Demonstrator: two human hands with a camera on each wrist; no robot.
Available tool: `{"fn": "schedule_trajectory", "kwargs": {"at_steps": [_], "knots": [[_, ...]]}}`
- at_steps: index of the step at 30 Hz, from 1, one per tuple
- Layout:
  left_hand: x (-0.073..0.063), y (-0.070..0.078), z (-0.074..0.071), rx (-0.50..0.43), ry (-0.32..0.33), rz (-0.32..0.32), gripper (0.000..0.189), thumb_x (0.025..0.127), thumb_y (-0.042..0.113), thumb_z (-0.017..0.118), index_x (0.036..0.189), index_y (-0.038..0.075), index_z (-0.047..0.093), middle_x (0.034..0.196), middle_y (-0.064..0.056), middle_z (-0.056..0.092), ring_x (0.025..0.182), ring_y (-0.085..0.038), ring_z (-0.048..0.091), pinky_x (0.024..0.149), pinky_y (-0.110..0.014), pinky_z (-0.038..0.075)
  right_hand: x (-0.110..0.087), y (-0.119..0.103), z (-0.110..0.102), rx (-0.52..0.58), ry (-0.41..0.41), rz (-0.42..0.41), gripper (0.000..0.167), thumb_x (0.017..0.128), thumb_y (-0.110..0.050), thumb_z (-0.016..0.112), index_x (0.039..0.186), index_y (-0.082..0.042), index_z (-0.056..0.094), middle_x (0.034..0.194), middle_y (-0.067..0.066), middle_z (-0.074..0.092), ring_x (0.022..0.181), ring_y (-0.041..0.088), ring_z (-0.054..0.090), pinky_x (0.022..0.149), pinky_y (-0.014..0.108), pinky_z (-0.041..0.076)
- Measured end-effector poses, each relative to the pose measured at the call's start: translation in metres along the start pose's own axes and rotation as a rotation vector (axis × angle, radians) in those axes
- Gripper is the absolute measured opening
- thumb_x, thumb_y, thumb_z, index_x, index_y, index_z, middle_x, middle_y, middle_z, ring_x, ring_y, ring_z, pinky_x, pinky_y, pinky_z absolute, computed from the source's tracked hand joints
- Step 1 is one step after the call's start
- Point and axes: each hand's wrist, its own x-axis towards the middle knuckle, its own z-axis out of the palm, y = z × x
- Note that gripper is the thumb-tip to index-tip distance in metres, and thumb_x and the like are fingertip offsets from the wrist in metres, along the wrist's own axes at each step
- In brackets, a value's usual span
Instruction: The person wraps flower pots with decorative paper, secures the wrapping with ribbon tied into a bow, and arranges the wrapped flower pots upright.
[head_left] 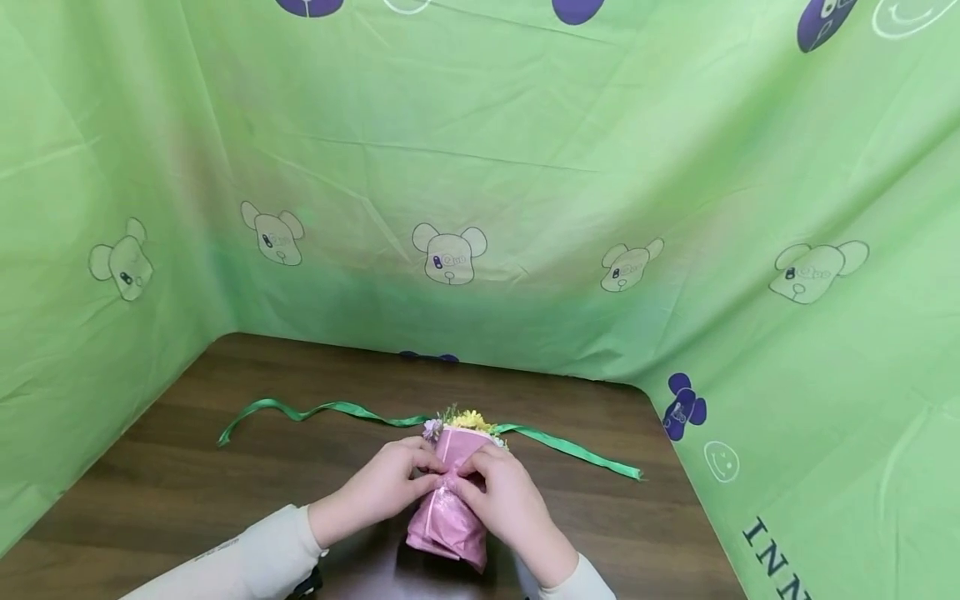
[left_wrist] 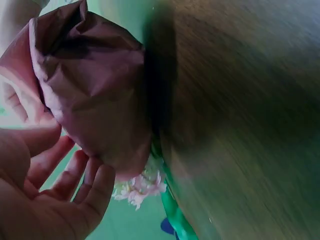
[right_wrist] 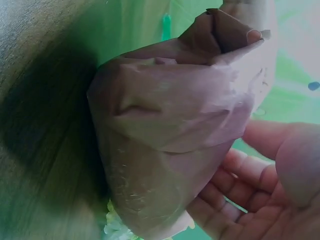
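Observation:
A small flower bouquet in pink wrapping paper (head_left: 450, 527) lies on the table, its flower end facing away from me. Yellow flowers (head_left: 471, 420) and a pale purple flower (head_left: 432, 429) poke out of the far end. My left hand (head_left: 386, 481) pinches the gathered middle of the paper from the left. From the right, my right hand (head_left: 512, 493) pinches the same spot, thumbs close together. In the left wrist view, pale flowers (left_wrist: 141, 189) show under the crumpled wrap (left_wrist: 100, 105). The right wrist view has the folded paper (right_wrist: 165, 110) beside the thumb and curled fingers.
A green ribbon (head_left: 352, 409) stretches across the brown wooden table (head_left: 300, 367), passing behind the bouquet, with its other end (head_left: 581, 450) off to the right. Green printed cloth (head_left: 450, 167) walls the table in at the back and both sides.

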Motion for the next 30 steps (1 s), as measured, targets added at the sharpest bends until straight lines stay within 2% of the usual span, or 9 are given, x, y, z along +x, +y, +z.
{"fn": "schedule_trajectory", "kwargs": {"at_steps": [4,9,15,18,21,23,25,27,30], "knots": [[0.003,0.005,0.005,-0.01,0.045,-0.006,0.011,0.089,0.013,0.079,0.095,0.02,0.083,0.091,0.016,0.064,0.087,-0.001,0.06,0.078,-0.024,0.053,-0.002,0.001,-0.002,0.012,0.021,0.044,0.008,0.085,-0.019,0.082,0.086,-0.019,0.074,0.088,-0.01,0.067,0.085,0.007,0.06,0.076,0.027,0.053],[0.007,0.009,0.01,-0.049,0.052,-0.085,0.009,0.088,0.015,0.08,0.094,0.021,0.083,0.089,0.016,0.06,0.083,-0.002,0.057,0.074,-0.023,0.05,-0.007,0.003,-0.006,0.07,0.026,0.137,0.012,0.082,-0.017,0.085,0.087,-0.014,0.074,0.088,-0.003,0.066,0.081,0.011,0.062,0.071,0.024,0.052],[0.013,0.011,0.017,-0.11,0.073,-0.148,0.006,0.086,0.017,0.081,0.086,0.023,0.08,0.089,0.013,0.06,0.083,-0.005,0.058,0.074,-0.024,0.049,-0.01,0.008,-0.013,0.118,-0.016,0.307,0.03,0.079,-0.03,0.087,0.09,-0.008,0.07,0.088,0.003,0.061,0.078,0.012,0.061,0.067,0.023,0.051],[0.015,0.011,0.016,-0.16,0.066,-0.229,0.013,0.083,0.019,0.084,0.084,0.016,0.072,0.086,0.006,0.06,0.078,-0.009,0.057,0.07,-0.026,0.049,-0.01,0.012,-0.015,0.121,-0.057,0.39,0.041,0.078,-0.037,0.087,0.094,-0.005,0.067,0.087,0.003,0.064,0.078,0.011,0.06,0.068,0.027,0.051],[0.016,0.012,0.014,-0.258,0.006,-0.411,0.032,0.08,0.025,0.086,0.088,0.009,0.061,0.081,-0.003,0.059,0.066,-0.014,0.058,0.06,-0.03,0.051,-0.01,0.017,-0.016,0.147,-0.094,0.445,0.049,0.078,-0.04,0.087,0.1,-0.003,0.065,0.086,0.004,0.067,0.078,0.013,0.061,0.069,0.032,0.053],[0.015,0.011,0.013,-0.344,-0.064,-0.544,0.04,0.082,0.03,0.086,0.092,0.005,0.056,0.079,-0.008,0.06,0.062,-0.018,0.061,0.054,-0.033,0.054,-0.01,0.02,-0.016,0.165,-0.111,0.469,0.052,0.078,-0.041,0.086,0.102,-0.001,0.065,0.087,0.004,0.068,0.079,0.013,0.062,0.069,0.032,0.054],[0.014,0.01,0.012,-0.432,-0.148,-0.643,0.041,0.086,0.034,0.082,0.093,0.002,0.057,0.08,-0.011,0.062,0.061,-0.021,0.065,0.052,-0.036,0.056,-0.01,0.023,-0.015,0.198,-0.12,0.49,0.054,0.078,-0.041,0.086,0.104,0.001,0.064,0.089,0.005,0.068,0.08,0.014,0.062,0.069,0.032,0.055],[0.013,0.009,0.012,-0.505,-0.222,-0.689,0.04,0.09,0.036,0.078,0.093,0.0,0.061,0.081,-0.013,0.066,0.065,-0.023,0.068,0.053,-0.036,0.058,-0.011,0.024,-0.015,0.246,-0.124,0.515,0.055,0.078,-0.039,0.086,0.106,0.003,0.063,0.09,0.007,0.068,0.079,0.014,0.063,0.068,0.031,0.055],[0.012,0.007,0.014,-0.592,-0.283,-0.697,0.039,0.093,0.038,0.072,0.091,-0.001,0.065,0.082,-0.012,0.068,0.067,-0.023,0.068,0.055,-0.035,0.058,-0.013,0.026,-0.014,0.336,-0.133,0.555,0.055,0.08,-0.034,0.086,0.107,0.008,0.061,0.089,0.009,0.067,0.072,0.014,0.064,0.063,0.032,0.058]]}}
